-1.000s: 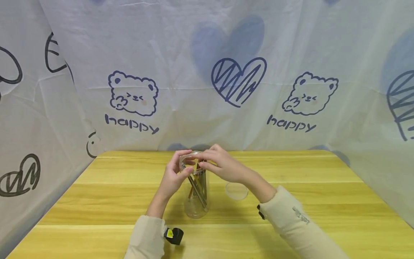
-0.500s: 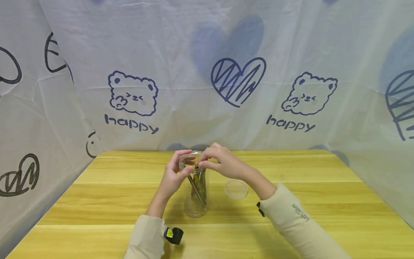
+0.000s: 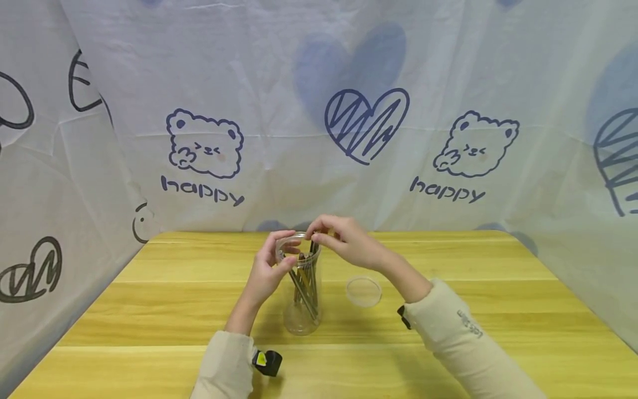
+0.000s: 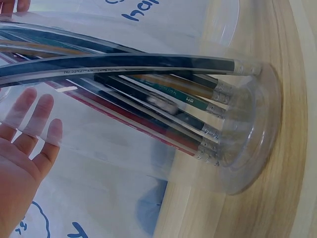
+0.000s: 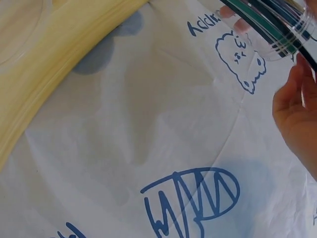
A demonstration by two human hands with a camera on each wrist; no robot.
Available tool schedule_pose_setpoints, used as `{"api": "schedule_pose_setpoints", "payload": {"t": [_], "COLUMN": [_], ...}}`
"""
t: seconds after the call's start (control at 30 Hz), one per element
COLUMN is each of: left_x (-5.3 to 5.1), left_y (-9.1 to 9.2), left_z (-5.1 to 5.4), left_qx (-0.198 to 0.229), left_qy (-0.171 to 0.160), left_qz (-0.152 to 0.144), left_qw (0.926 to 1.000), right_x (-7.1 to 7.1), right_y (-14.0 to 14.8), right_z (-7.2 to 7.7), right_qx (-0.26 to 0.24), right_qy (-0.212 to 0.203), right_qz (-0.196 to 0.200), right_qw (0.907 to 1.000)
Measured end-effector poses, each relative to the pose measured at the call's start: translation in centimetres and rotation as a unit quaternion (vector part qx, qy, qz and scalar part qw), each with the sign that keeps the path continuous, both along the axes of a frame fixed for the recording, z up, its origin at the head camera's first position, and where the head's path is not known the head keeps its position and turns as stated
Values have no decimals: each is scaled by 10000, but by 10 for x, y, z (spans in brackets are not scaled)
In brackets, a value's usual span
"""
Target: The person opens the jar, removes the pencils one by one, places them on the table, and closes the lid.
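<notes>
A tall clear jar [image 3: 298, 327] stands upright on the table, with several pencils [image 4: 168, 89] leaning inside it. Their metal-ringed eraser ends point down toward the jar's base in the left wrist view. My left hand [image 3: 266, 271] grips the jar near its rim, thumb in front and fingers around the far side. Over the right side of the mouth, my right hand [image 3: 351, 244] pinches a dark pencil [image 3: 313, 245] that sticks up above the rim. The right wrist view shows this pencil [image 5: 308, 57] at the fingertips; its lower part is among the others.
Right of the jar, a round clear lid [image 3: 364, 292] lies flat on the wooden table [image 3: 473, 321]. A white cloth [image 3: 289, 166] printed with bears and hearts hangs behind the table and along its sides.
My right hand has gone from reaching into the jar's mouth to rising slightly up and right, drawing a dark pencil partly above the rim. My left hand stays on the jar.
</notes>
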State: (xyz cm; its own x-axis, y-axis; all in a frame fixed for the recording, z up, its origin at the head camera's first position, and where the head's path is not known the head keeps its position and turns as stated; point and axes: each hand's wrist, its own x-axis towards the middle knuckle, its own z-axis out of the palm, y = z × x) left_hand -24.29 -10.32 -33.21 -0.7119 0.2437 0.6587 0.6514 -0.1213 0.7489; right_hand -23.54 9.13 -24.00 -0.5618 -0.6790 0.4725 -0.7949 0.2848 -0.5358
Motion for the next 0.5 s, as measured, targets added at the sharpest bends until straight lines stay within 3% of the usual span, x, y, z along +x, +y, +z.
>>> {"api": "schedule_pose_setpoints", "payload": {"t": [0.27, 0.5], "left_x": [1, 2], "left_y": [-1, 0], "left_z": [0, 1], "left_qx": [-22, -15], "left_qy": [-68, -96], "left_qz": [88, 14], "left_qw": [9999, 10000], "right_x": [0, 1], "right_y": [-2, -2], "right_z": [3, 6], "right_qx": [-739, -1400], "right_qy": [-747, -1359], "right_qz": [316, 422], "right_qw": [9940, 9799]}}
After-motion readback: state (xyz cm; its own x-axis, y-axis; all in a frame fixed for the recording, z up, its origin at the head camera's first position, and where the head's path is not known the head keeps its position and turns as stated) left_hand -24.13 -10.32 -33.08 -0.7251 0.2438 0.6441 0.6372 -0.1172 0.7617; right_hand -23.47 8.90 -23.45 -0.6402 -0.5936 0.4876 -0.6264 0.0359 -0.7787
